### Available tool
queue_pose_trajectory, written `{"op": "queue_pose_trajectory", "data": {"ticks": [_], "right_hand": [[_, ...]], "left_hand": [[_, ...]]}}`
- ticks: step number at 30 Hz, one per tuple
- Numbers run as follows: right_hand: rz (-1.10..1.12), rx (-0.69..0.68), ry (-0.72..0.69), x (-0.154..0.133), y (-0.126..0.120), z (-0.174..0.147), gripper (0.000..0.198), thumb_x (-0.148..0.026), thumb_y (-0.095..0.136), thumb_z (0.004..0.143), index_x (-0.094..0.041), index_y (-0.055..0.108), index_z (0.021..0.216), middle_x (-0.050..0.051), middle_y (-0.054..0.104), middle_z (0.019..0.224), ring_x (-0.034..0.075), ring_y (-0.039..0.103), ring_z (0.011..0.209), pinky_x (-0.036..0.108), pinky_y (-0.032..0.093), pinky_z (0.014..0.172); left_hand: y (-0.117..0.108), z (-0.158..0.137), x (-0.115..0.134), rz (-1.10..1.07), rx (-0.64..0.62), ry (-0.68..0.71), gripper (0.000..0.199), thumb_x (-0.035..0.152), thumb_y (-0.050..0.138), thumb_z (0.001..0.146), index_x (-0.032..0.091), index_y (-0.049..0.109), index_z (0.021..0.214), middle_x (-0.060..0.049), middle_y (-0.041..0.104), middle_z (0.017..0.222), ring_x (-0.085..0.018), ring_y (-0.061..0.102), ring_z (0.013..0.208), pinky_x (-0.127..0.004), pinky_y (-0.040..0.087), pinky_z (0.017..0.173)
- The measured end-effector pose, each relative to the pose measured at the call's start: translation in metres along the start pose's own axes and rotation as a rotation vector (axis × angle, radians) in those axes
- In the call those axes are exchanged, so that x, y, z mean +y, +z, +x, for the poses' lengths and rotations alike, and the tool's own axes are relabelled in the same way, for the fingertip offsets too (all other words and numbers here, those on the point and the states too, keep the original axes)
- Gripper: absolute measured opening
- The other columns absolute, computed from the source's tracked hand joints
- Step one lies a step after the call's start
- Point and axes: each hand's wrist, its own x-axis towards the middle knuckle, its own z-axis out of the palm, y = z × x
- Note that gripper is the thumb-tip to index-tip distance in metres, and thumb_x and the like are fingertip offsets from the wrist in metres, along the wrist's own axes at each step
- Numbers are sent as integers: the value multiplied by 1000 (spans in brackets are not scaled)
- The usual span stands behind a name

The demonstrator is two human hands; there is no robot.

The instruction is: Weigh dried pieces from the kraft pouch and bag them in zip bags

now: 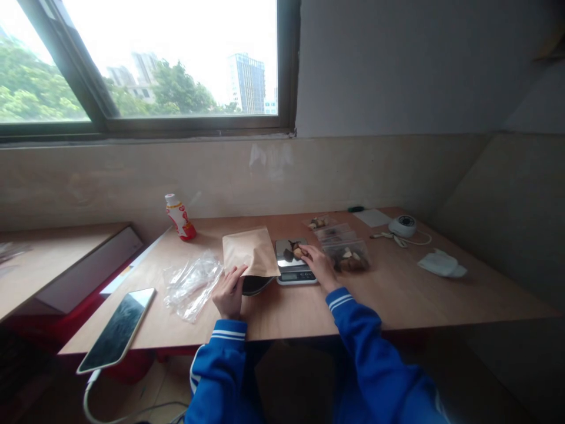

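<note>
Resting on the lower edge of a flat brown paper bag (251, 248), the left hand (228, 293) spreads its fingers over the paper; whether the thumb pinches it from below I cannot tell; a dark bowl (256, 285) shows beneath that edge, mostly covered by the bag; just to the right, the right hand (319, 265) reaches over a digital scale (296, 278), its fingertips bent together at the dried brown pieces (298, 253) on the metal plate; whether they grip a piece or only touch it is too small to tell; darker bits lie at the left of that small heap; beyond the right hand sit zip bags (351, 257) with brown and pale contents, the nearest one beside the wrist; left of the paper bag lies crumpled clear plastic (193, 287), and farther left a phone (118, 330) with a cable (87, 397) plugged in, its near end jutting past the edge of the wooden table (397, 294); a red and white bottle (180, 219) stands upright behind; at the far right are a white dome camera (402, 225) and a folded white wrapper (441, 264).
</note>
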Motion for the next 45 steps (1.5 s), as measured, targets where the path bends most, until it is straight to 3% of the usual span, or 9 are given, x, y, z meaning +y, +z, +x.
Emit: {"op": "queue_pose_trajectory", "data": {"ticks": [10,19,22,26,32,34,40,45], "right_hand": [[108,151,109,-6,-9,-5,25,-28,54,83,-18,67,103,9,68,99,21,65,84,37,52,81],[383,266,267,-16,-6,7,33,-41,63,79,-15,65,99,8,69,84,20,65,77,35,53,75],[376,198,215,-25,-2,18,27,-36,62,80,-16,65,98,6,68,84,18,64,77,33,52,74],[197,-26,49,-37,12,42,14,-20,60,81,-17,66,94,3,67,84,16,63,77,29,50,74],[-87,-234,-63,-39,36,65,21,-5,60,78,-13,65,97,9,67,93,22,63,88,36,47,83],[-121,-211,-104,-38,32,61,20,-9,60,81,-14,65,99,10,67,97,24,61,95,39,46,87],[-30,104,-73,-29,0,24,26,-16,40,90,-20,63,102,9,62,101,22,58,99,37,46,89],[-124,21,-44,-12,-7,0,23,-19,48,85,-19,62,103,9,61,101,24,57,98,39,46,88]], "left_hand": [[-1,1,3,-5,-23,-34,24,18,54,88,26,70,105,0,74,99,-20,68,98,-32,51,90],[-1,-1,3,-10,-22,-47,24,18,54,88,26,70,104,0,74,99,-20,68,99,-32,51,90],[-1,-1,3,-25,-7,-58,25,18,54,87,26,70,105,0,74,100,-20,68,99,-33,51,91],[-1,-1,2,-40,14,-59,25,17,55,87,25,70,105,0,74,100,-20,67,100,-33,51,93],[-1,0,3,-30,-1,-68,23,19,54,88,25,70,103,-1,74,99,-20,68,99,-34,52,91],[-1,0,3,-31,-4,-74,23,19,53,88,25,70,103,-1,74,98,-20,68,99,-34,52,91],[0,-1,3,-38,-14,-83,23,20,53,88,26,70,104,-1,74,99,-20,67,100,-35,51,92],[0,-2,1,-36,-11,-83,24,19,54,88,26,70,104,0,74,99,-21,67,100,-35,51,92]]}}
